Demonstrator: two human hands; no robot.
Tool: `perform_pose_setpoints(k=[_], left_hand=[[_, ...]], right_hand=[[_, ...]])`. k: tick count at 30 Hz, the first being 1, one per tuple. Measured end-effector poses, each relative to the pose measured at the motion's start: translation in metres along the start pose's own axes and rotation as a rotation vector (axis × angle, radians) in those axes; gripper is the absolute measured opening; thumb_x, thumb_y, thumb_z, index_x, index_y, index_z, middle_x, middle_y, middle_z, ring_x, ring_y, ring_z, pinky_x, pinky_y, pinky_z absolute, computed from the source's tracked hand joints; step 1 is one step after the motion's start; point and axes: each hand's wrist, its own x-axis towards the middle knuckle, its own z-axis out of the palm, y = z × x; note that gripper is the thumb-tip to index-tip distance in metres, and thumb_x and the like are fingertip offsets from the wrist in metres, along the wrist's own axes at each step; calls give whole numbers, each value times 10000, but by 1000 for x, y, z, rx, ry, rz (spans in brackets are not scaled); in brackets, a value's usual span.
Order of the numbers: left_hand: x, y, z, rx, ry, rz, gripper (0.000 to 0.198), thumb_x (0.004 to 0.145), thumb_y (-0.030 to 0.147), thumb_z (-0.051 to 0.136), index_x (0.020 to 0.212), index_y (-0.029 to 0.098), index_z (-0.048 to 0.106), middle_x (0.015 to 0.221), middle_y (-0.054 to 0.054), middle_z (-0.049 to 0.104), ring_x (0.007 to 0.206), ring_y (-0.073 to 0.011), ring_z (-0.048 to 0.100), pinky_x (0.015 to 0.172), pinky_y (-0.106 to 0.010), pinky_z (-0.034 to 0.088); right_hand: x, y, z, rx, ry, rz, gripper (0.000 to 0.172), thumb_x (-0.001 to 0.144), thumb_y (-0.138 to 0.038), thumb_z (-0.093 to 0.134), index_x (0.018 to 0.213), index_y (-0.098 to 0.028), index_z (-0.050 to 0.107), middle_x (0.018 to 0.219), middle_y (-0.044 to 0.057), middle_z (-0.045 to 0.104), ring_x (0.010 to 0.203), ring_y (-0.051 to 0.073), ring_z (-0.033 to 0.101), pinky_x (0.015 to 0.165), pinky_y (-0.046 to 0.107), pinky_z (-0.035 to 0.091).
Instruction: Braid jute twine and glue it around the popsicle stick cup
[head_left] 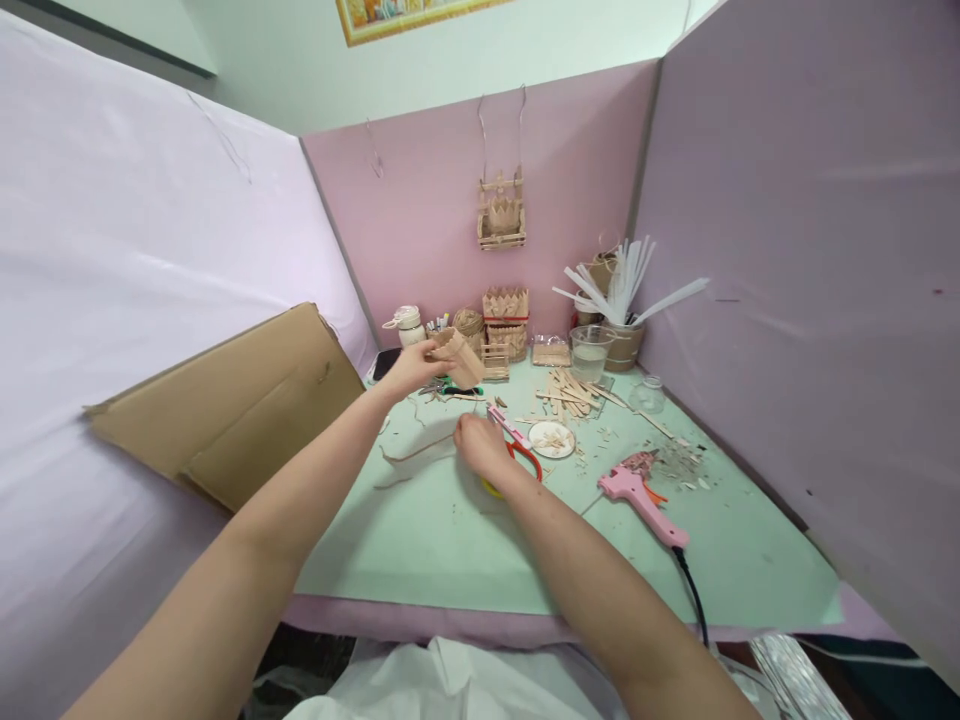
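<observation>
Your right hand (480,443) curled low over the table (420,560) beside red-handled scissors (529,453); whether it pinched the brown strand (420,452), I couldn't tell. Farther out, your left hand (417,367) stretched forward, pinching the tan piece (464,363) tilted above the table. The packet (551,352) behind was too small to read.

Head camera, one view: worn on the person's head, facing forward and down across the desk (405,570). Wide field, side panels (787,250) at both flanks, pink back panel (420,220) squarely ahead. Forearms (300,540) close, entering from below; left hand (416,368) and right hand (480,445) farther off, near mid-frame. Framed picture (412,15) cropped at top.
</observation>
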Motion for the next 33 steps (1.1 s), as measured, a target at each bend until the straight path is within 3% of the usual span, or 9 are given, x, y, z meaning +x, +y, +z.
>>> perform_pose_setpoints(k=[4, 7, 11, 14, 19, 26, 31, 33], left_hand=[[-55, -5, -51, -34, 26, -92, 438, 586, 392, 725, 914, 148, 567, 803, -14, 627, 769, -163, 584, 686, -282, 463], [-91, -10, -64, -61, 76, -122, 451, 636, 415, 693, 977, 176, 519, 910, -37, 634, 850, -186, 593, 700, -292, 478], [-122, -16, -47, -41, 66, -67, 383, 666, 397, 667, 941, 196, 493, 974, -26, 597, 898, -175, 578, 744, -295, 482], [-130, -25, -20, 1, -39, -48, 298, 672, 361, 654, 874, 200, 506, 932, -28, 577, 844, -156, 563, 734, -291, 495], [-124, -45, 14, 137, 76, 20, 284, 666, 310, 639, 897, 190, 523, 978, -54, 579, 908, -184, 546, 787, -327, 491], [-121, -48, 20, 208, 135, 69, 507, 677, 297, 660, 1148, 210, 498, 1184, -91, 559, 1086, -233, 528, 912, -382, 441], [-123, -62, 16, -27, 78, -27, 876, 651, 317, 710, 1390, 221, 249, 1222, -127, 550, 1099, -223, 548, 924, -383, 439], [-118, -71, 10, -88, 101, -42, 759, 723, 351, 641, 1381, 215, 289, 1244, -129, 548, 1156, -223, 517, 945, -388, 426]], right_hand=[[2, 3, 4, 47, -9, 43, 222, 875, -173, 387, 907, -153, 607, 928, 127, 681, 831, 223, 617, 745, 315, 349], [3, 3, 10, 84, -5, 101, 216, 884, -204, 386, 872, -169, 600, 873, 107, 681, 799, 215, 612, 693, 294, 344], [6, 6, 17, 146, 93, 153, 219, 884, -223, 384, 853, -175, 596, 836, 89, 670, 768, 195, 599, 661, 275, 345], [10, 11, 20, 230, 201, 175, 233, 881, -231, 373, 848, -172, 596, 868, 89, 667, 774, 183, 595, 653, 264, 354], [15, 16, 20, 318, 228, 189, 216, 856, -219, 388, 818, -176, 596, 833, 75, 661, 745, 172, 582, 642, 256, 358], [14, 16, 13, 416, 279, 216, 213, 855, -236, 373, 814, -191, 577, 817, 57, 652, 746, 172, 568, 663, 259, 370], [17, 21, 18, 472, 197, 205, 184, 826, -226, 400, 753, -194, 567, 800, 39, 649, 724, 154, 552, 651, 246, 364], [20, 23, 21, 484, 195, 196, 181, 818, -227, 405, 749, -193, 569, 793, 38, 647, 718, 151, 546, 649, 246, 362]])
